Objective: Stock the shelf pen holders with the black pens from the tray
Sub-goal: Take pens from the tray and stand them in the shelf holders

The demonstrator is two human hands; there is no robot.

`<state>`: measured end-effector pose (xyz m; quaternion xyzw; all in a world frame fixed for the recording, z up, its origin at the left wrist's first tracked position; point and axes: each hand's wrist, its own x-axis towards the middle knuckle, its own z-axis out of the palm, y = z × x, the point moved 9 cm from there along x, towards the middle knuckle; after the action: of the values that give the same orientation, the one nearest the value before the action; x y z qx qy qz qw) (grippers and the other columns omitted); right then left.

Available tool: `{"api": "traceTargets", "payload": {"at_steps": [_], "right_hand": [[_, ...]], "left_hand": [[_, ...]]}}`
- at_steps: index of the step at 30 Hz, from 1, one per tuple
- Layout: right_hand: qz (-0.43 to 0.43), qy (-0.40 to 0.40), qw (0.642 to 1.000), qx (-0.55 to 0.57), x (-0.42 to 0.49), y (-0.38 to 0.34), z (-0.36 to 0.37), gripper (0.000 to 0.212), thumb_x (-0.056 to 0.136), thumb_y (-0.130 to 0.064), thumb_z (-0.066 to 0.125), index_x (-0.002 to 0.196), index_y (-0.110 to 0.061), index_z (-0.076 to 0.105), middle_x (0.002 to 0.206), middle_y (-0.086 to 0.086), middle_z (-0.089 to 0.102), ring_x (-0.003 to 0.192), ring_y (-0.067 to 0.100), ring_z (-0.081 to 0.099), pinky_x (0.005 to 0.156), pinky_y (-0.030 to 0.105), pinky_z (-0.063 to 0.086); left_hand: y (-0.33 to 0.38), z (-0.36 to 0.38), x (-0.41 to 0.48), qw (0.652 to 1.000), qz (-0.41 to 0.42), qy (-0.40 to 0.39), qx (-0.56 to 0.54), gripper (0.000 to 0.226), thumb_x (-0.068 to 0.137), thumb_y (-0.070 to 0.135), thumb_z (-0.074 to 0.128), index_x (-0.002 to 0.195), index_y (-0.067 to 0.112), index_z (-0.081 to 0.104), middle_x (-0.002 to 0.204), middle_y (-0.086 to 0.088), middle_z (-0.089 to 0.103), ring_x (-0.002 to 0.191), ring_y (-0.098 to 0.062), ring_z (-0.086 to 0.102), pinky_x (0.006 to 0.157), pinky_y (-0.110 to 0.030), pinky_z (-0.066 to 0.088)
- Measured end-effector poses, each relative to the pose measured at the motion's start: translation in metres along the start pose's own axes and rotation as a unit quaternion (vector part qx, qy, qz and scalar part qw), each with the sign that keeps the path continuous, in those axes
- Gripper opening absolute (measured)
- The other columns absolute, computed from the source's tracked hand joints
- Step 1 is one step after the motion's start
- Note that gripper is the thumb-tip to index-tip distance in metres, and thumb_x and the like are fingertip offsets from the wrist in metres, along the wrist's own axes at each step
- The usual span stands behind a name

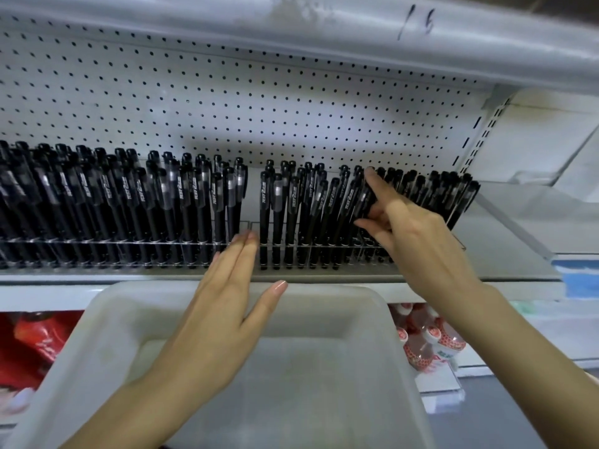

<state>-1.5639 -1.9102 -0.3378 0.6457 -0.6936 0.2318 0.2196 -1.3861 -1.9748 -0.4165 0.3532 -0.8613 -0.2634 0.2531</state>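
Last pens [363,202] are seated at 2 o'clock: right hand [418,234] fingers clamp them, left hand [223,306] fingers lie straight, together, against the pen holders [129,243]; tray [340,296] at 6 o'clock looks empty; next, press down and release.

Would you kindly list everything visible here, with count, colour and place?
black pens: many, black, upright rows along the shelf
pen holders: count unclear, clear, shelf front
tray: one, whitish, below the shelf; no pens visible inside
shelf: one, grey, mid-frame
pegboard: one, white, behind the pens
bottles: several, red-white, lower right
red packs: count unclear, lower left
left hand: fingers straight, at the gap
right hand: grips black pens, right
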Motion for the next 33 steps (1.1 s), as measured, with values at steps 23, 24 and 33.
{"api": "traceTargets", "payload": {"at_steps": [23, 24, 33], "right_hand": [[0.129, -0.441, 0.843, 0.279, -0.138, -0.168, 0.135, 0.023, 0.074, -0.040, 0.075, 0.081, -0.021, 0.065, 0.076, -0.008, 0.065, 0.076, 0.010, 0.062, 0.077, 0.032, 0.052], [0.123, -0.446, 0.846, 0.266, -0.141, -0.173, 0.137, 0.023, 0.074, -0.041, 0.075, 0.080, -0.022, 0.064, 0.074, -0.010, 0.063, 0.078, 0.011, 0.062, 0.077, 0.031, 0.051], [0.079, -0.453, 0.862, 0.212, -0.135, -0.198, 0.142, 0.010, 0.086, -0.023, 0.063, 0.085, -0.014, 0.060, 0.085, -0.001, 0.059, 0.087, 0.020, 0.058, 0.072, 0.030, 0.046]], "left_hand": [[-0.089, -0.072, -0.097, 0.991, -0.102, -0.015, 0.090, 0.086, 0.082, 0.065, 0.027, 0.151, 0.018, 0.008, 0.158, 0.005, 0.005, 0.143, -0.004, 0.002, 0.113, -0.020, 0.002], [-0.091, -0.072, -0.097, 0.991, -0.101, -0.010, 0.085, 0.086, 0.081, 0.064, 0.027, 0.151, 0.018, 0.008, 0.158, 0.005, 0.005, 0.143, -0.004, 0.001, 0.112, -0.019, 0.002], [-0.097, -0.070, -0.098, 0.993, -0.092, -0.001, 0.074, 0.082, 0.083, 0.061, 0.028, 0.151, 0.018, 0.007, 0.158, 0.006, 0.004, 0.142, 0.000, -0.001, 0.111, -0.015, 0.000]]}}
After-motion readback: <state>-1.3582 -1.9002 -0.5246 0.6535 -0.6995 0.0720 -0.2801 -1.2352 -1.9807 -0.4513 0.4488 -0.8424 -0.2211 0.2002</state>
